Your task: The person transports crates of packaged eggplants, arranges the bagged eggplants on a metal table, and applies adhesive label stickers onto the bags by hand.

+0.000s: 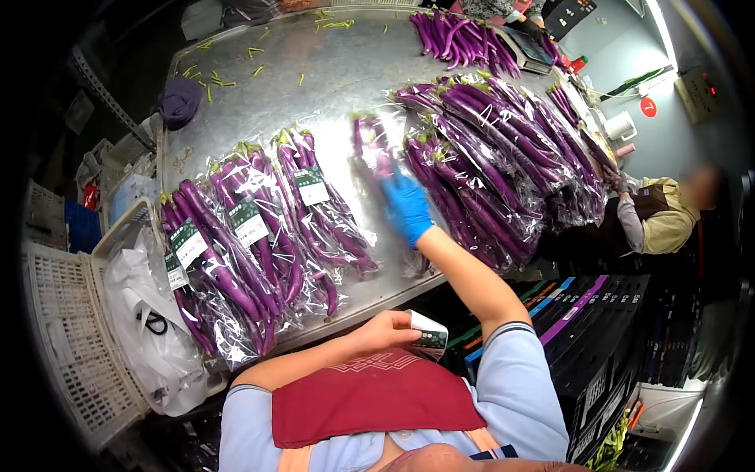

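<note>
My left hand (385, 332) is bare and closed, pinching a few labels (429, 337) with dark green and white printing in front of my apron. My right hand (406, 206), in a blue glove, reaches over the table onto a clear bag of eggplants (370, 141). Hand and bag are both smeared by motion, and the glove covers part of the bag. To the left lie several bagged eggplants (263, 228) with green-and-white labels on them. Beside my right hand is a big pile of bagged eggplants (487, 149), on which I see no labels.
The metal table (275, 102) has green scraps (220, 80) and a purple cloth (179, 102) at its far left. Loose eggplants (464, 39) lie at the far end. White baskets (79, 338) stand left, black crates (598, 338) right. A co-worker (661, 212) stands at right.
</note>
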### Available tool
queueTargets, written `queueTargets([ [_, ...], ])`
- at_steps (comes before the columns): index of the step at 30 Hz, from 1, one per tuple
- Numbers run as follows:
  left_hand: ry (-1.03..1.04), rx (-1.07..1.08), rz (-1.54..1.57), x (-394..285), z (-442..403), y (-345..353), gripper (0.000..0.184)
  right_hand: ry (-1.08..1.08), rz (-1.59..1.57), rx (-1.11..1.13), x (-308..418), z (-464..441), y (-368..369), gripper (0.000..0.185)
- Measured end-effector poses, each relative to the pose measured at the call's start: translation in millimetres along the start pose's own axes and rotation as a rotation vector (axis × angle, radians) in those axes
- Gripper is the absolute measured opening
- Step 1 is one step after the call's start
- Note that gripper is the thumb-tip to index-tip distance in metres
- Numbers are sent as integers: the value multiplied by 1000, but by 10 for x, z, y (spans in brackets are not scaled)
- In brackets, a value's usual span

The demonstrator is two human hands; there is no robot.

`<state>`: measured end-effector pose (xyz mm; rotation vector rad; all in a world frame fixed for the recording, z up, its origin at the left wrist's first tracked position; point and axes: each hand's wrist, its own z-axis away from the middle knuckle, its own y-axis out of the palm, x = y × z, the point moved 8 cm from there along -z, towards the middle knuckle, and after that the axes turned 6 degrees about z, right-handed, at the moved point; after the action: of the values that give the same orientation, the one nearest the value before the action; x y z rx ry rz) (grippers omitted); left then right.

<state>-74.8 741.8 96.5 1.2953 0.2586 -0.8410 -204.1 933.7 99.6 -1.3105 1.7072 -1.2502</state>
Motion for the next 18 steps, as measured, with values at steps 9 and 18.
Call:
queueTargets([
  [9, 160, -55, 169, -356, 159, -40, 23, -171, -782, 1122, 840, 553, -830, 34],
  [18, -75, 4, 141, 29, 91, 76, 24, 187, -872, 1268, 78, 1111, -914, 30],
])
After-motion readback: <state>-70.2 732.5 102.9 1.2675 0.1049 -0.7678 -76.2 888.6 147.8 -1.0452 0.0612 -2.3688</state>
